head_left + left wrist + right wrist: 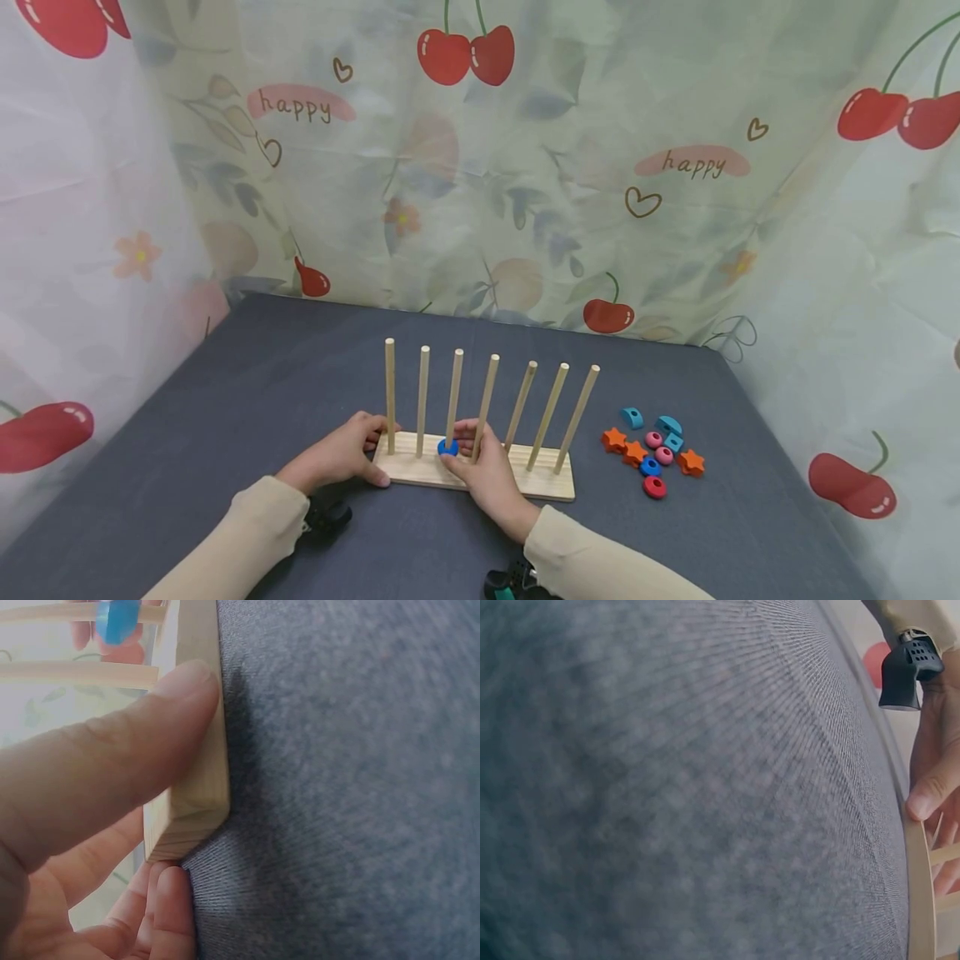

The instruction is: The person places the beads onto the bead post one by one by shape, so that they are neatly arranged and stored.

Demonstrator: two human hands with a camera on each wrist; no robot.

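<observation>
A wooden pegboard (420, 472) with several upright pegs stands on the dark cloth. My left hand (341, 454) grips its left end; in the left wrist view the thumb (112, 761) presses the long front edge while other fingers curl about the end. My right hand (491, 475) pinches a blue round bead (447, 448) low on the third peg from the left, just above the base. The left wrist view shows this bead (117, 621) around its peg, fingers behind it. In the right wrist view only my left hand (937, 776) and the board's edge (921, 892) appear.
To the board's right lies a loose group of beads: orange stars (634, 454), pink rounds (663, 456), a red round (654, 487), another blue round (650, 467) and light-blue pieces (669, 426). A patterned curtain (487, 167) surrounds the dark tabletop (262, 400).
</observation>
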